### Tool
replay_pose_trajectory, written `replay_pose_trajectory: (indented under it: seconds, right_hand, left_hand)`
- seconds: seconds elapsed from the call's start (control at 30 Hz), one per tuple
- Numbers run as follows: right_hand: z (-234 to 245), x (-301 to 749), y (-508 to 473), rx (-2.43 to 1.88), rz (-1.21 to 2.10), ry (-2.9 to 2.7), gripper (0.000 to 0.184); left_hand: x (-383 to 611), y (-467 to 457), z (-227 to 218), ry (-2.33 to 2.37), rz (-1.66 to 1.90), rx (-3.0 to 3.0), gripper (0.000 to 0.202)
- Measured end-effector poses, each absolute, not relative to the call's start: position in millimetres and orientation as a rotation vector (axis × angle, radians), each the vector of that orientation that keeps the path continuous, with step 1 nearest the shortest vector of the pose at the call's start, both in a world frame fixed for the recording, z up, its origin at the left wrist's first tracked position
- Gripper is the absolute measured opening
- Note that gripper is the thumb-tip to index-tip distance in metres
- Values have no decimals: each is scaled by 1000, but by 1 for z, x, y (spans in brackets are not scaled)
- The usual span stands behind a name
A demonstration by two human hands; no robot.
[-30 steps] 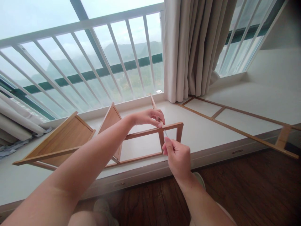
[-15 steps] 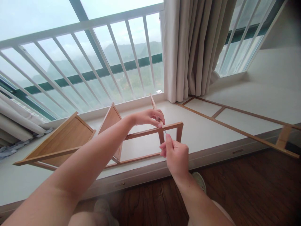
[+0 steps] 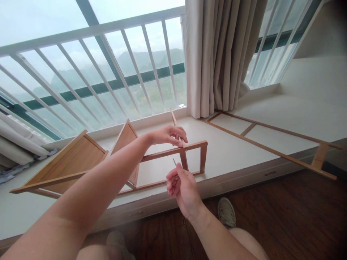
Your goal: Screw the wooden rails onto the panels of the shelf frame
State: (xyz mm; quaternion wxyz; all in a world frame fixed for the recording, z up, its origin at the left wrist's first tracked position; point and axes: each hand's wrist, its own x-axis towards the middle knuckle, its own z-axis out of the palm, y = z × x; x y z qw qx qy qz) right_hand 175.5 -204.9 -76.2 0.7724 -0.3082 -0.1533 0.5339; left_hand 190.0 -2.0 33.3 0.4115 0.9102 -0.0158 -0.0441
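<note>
A wooden shelf frame with slatless flat panels lies on the white window ledge. My left hand is closed on a wooden rail, where its near end meets the frame's upper side bar. Below that joint, my right hand pinches a thin metal hex key, its straight end pointing up and left, apart from the wood. The rest of the hex key is hidden in my fingers. A small hole or screw head shows in the side bar near the joint.
A second, ladder-like wooden frame lies to the right, overhanging the ledge. Wooden panels stand at the left. Behind are a white railing and a beige curtain. Dark wood floor lies below.
My right hand has drawn the hex key away from the joint, down and to the left, and turned its palm more upward. My left hand keeps its grip at the joint.
</note>
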Motion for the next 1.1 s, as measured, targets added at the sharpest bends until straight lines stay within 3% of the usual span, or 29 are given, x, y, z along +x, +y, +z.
replay_pose_trajectory:
  seconds: [0.87,1.1]
  right_hand:
    - [-96,179,-212,-958,1082,-681,57]
    - [-98,178,-212,-1019,1020,-780,60]
  left_hand:
    - [176,6,55,-7,306,2034,28]
    - [168,-1,85,-43,469,1917,26]
